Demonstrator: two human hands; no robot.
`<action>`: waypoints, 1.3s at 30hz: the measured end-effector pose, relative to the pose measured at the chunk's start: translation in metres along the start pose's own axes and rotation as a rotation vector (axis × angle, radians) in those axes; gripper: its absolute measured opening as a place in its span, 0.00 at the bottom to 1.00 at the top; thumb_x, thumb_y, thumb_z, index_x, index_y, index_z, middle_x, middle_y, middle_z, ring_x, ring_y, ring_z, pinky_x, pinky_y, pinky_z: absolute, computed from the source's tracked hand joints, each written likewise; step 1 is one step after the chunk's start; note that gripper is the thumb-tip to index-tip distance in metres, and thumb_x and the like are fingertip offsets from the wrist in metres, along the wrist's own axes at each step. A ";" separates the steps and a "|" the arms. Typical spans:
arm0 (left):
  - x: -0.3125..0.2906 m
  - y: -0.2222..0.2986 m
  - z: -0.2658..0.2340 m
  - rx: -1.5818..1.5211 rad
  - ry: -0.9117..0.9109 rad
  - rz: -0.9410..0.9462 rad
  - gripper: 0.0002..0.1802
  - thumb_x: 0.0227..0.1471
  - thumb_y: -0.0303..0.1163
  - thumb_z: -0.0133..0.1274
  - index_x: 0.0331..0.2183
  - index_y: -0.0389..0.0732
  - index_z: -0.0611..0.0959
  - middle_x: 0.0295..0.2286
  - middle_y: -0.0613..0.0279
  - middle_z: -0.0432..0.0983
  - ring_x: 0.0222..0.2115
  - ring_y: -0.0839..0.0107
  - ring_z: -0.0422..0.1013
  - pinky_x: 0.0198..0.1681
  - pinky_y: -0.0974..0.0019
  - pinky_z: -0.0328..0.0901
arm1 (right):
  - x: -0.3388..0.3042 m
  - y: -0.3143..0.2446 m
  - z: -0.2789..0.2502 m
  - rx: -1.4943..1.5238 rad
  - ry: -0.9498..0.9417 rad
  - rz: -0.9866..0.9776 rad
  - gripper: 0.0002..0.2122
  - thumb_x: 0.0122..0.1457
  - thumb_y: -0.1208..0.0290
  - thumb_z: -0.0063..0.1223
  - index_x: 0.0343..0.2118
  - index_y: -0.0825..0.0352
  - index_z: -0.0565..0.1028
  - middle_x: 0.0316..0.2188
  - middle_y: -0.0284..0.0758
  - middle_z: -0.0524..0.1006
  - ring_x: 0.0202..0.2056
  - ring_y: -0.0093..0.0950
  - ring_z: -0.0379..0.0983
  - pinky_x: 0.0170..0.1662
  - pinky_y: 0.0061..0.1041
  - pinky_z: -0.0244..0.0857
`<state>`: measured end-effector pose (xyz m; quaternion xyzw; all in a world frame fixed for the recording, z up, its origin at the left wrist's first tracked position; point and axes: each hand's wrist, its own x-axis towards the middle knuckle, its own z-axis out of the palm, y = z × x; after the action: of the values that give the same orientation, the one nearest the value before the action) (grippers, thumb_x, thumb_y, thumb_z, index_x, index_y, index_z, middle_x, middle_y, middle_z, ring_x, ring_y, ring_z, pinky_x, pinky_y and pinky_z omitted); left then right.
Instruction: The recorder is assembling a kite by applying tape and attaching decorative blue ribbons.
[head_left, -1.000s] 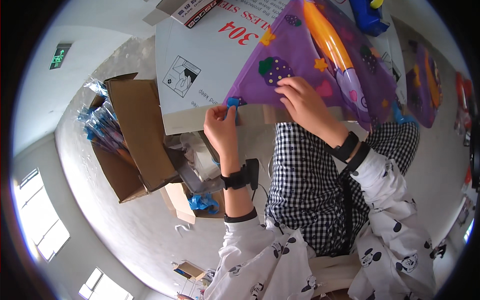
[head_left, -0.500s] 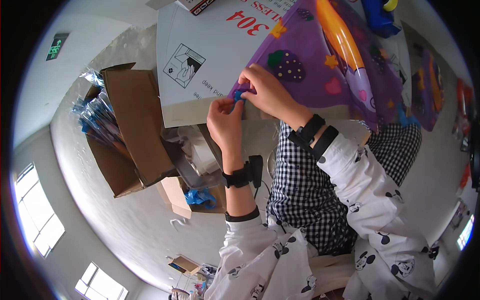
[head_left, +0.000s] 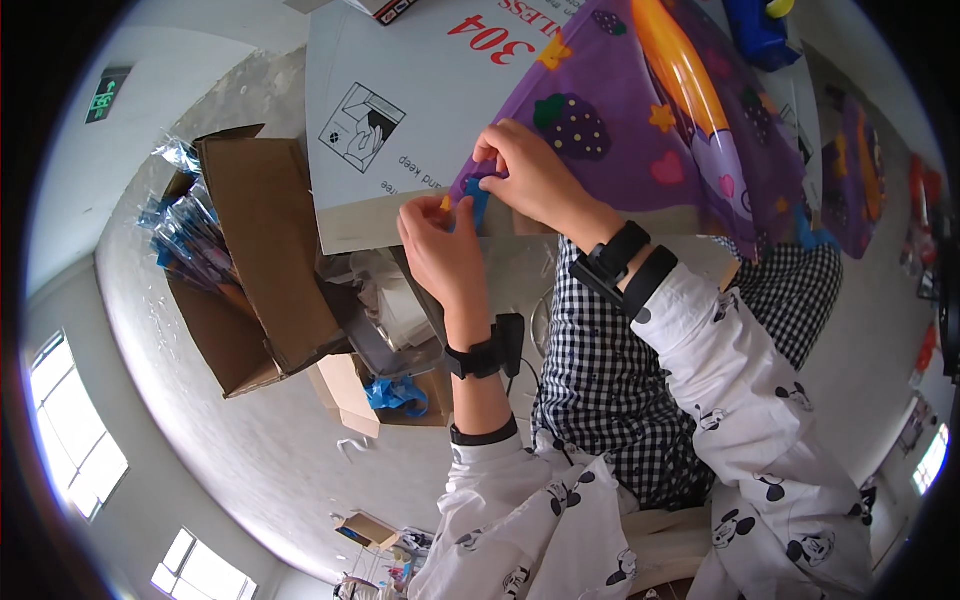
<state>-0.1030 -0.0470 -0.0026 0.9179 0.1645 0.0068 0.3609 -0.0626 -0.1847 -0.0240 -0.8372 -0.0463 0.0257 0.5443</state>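
A thin purple sheet (head_left: 620, 180), printed with strawberries, stars and hearts, lies over the right part of the table, with a shiny orange and lilac figure on it. From its near left corner a short blue strip (head_left: 478, 207) hangs down. My left hand (head_left: 440, 245) is closed on that corner, thumb beside the strip; a bit of yellow shows between its fingers. Just right of it, my right hand (head_left: 535, 175) pinches the sheet's edge, its thumb tip at the top of the strip. Both wrists wear black straps.
The table is covered by a printed grey-white board (head_left: 400, 80). A blue object with yellow (head_left: 760, 35) sits at its far right. Left of the table stand a cardboard box (head_left: 265, 230) of wrapped packs, a clear bin (head_left: 415, 355) and a smaller carton (head_left: 345, 400) holding blue pieces.
My left hand has moved slightly left and apart from my right hand. More of the blue strip shows between them, and a yellow patch has come into sight by my left fingers.
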 end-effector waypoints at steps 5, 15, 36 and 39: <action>-0.010 -0.016 0.000 0.165 0.039 0.631 0.15 0.48 0.27 0.57 0.41 0.37 0.78 0.42 0.58 0.74 0.42 0.60 0.69 0.46 0.59 0.63 | 0.001 0.003 0.002 0.000 0.034 -0.040 0.12 0.42 0.85 0.58 0.31 0.70 0.70 0.30 0.36 0.69 0.26 0.26 0.67 0.33 0.25 0.66; -0.017 -0.021 -0.007 0.340 -0.194 0.747 0.23 0.54 0.30 0.49 0.52 0.34 0.71 0.52 0.57 0.66 0.54 0.59 0.62 0.55 0.57 0.59 | 0.008 0.010 -0.001 0.204 0.049 0.016 0.07 0.49 0.81 0.57 0.31 0.69 0.72 0.28 0.33 0.72 0.28 0.23 0.70 0.33 0.23 0.67; -0.019 -0.020 -0.009 0.318 -0.226 0.727 0.24 0.53 0.30 0.51 0.52 0.33 0.71 0.53 0.55 0.65 0.54 0.58 0.61 0.55 0.58 0.60 | 0.007 0.013 0.003 0.021 0.071 -0.082 0.11 0.43 0.84 0.57 0.30 0.69 0.69 0.29 0.36 0.71 0.31 0.31 0.69 0.36 0.28 0.66; -0.019 -0.020 -0.010 0.312 -0.227 0.724 0.24 0.53 0.31 0.51 0.52 0.33 0.71 0.53 0.55 0.65 0.54 0.58 0.61 0.55 0.58 0.60 | 0.008 0.013 0.003 0.020 0.076 -0.095 0.10 0.43 0.84 0.57 0.29 0.69 0.69 0.29 0.36 0.71 0.31 0.30 0.69 0.35 0.27 0.66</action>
<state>-0.1284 -0.0327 -0.0067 0.9551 -0.2111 0.0071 0.2077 -0.0542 -0.1866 -0.0366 -0.8290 -0.0649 -0.0317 0.5546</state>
